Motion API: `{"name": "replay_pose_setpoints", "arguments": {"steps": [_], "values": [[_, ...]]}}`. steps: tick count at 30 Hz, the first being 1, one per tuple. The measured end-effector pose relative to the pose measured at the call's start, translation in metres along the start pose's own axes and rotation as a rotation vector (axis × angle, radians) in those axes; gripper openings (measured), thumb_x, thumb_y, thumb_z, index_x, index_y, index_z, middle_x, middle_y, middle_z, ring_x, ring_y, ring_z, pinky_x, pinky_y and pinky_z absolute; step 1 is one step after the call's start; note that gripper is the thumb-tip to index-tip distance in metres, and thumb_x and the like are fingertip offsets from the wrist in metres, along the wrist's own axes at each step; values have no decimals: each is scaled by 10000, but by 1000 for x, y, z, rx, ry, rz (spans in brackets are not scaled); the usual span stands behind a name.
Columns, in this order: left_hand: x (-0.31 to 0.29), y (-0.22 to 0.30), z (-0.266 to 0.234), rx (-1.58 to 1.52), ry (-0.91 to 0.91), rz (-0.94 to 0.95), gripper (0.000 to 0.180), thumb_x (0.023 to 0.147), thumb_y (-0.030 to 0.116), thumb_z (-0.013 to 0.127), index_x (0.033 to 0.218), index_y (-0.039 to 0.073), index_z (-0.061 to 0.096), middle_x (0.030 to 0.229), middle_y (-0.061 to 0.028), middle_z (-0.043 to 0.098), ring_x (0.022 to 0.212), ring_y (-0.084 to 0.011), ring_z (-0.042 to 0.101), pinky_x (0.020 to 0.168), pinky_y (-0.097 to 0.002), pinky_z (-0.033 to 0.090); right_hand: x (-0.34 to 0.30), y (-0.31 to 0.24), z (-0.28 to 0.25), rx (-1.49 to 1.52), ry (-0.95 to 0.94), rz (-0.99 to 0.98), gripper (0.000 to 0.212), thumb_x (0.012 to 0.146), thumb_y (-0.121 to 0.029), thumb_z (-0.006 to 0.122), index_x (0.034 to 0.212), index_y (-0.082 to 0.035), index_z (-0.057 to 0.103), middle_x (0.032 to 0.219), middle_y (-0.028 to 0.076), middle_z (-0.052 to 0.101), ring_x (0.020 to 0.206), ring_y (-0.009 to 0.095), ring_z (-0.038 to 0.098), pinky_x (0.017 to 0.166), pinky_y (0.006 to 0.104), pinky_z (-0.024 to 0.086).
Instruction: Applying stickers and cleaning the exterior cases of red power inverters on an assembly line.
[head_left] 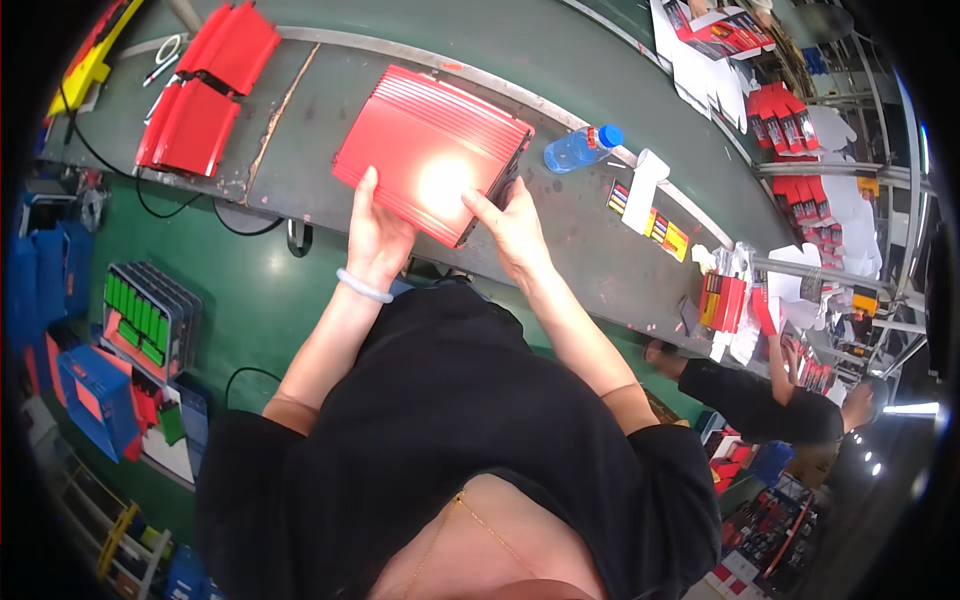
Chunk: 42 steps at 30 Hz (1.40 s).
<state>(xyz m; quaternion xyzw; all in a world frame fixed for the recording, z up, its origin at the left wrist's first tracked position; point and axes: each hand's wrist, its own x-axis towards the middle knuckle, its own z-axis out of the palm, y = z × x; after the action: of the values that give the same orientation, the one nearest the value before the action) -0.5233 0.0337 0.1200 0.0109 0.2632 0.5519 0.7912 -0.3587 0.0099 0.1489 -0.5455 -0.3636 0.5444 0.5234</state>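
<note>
A red metal case with ribbed sides [420,150] is tilted over the near edge of the grey-green workbench [310,150]. My left hand [380,238] grips its near left edge, thumb on top and fingers hidden underneath. At the right end, my right hand [515,232] holds the near corner, its thumb on the upper face and its other fingers by the dark end panel. A bright glare covers part of the top. Farther left on the bench lie more red ribbed cases [195,125], close together.
A blue-capped water bottle [573,152] and colourful labels [660,235] with a white strip lie to the right. Another person's dark sleeve [745,400] shows beyond, near red packages [722,302]. A grey crate with green parts [185,325] and blue bins [95,395] stand lower left.
</note>
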Motion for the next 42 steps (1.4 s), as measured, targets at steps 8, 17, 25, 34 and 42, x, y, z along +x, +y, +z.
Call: {"name": "replay_pose_setpoints", "arguments": {"steps": [8, 17, 25, 34, 42], "values": [[2, 8, -5, -285, 8, -157, 514, 864, 424, 629, 1235, 87, 518, 1232, -66, 571, 1156, -236, 539, 1015, -417, 425, 10, -32, -23, -203, 313, -276, 220, 871, -54, 629, 1078, 13, 594, 993, 51, 590, 965, 106, 567, 870, 249, 444], [3, 3, -9, -382, -8, -263, 581, 800, 450, 692, 1219, 84, 525, 1226, -69, 577, 1150, -240, 543, 1038, -417, 404, -7, -25, 7, -612, 83, -897, 184, 657, 40, 707, 821, -3, 637, 764, 101, 609, 676, 199, 594, 569, 275, 448], [6, 0, -8, -360, 101, -240, 614, 780, 447, 714, 1227, 80, 507, 1255, -83, 556, 1169, -252, 525, 1055, -421, 384, 29, -39, 13, -502, 319, -724, 113, 727, 34, 695, 757, 7, 590, 726, 32, 524, 644, 103, 495, 543, 230, 375], [4, -3, -9, -477, 137, -338, 675, 755, 465, 730, 1264, 104, 473, 1276, -85, 530, 1186, -265, 503, 1071, -456, 356, 24, -33, 11, -608, 161, -813, 119, 697, 38, 703, 783, 15, 623, 721, 67, 566, 632, 156, 547, 535, 254, 404], [10, 3, -9, -284, 92, -171, 671, 779, 453, 711, 1285, 97, 450, 1290, -84, 512, 1212, -270, 480, 1069, -457, 357, 19, -28, -23, -813, -179, -867, 231, 616, 53, 632, 834, -23, 643, 776, 93, 595, 663, 223, 589, 582, 310, 480]]}}
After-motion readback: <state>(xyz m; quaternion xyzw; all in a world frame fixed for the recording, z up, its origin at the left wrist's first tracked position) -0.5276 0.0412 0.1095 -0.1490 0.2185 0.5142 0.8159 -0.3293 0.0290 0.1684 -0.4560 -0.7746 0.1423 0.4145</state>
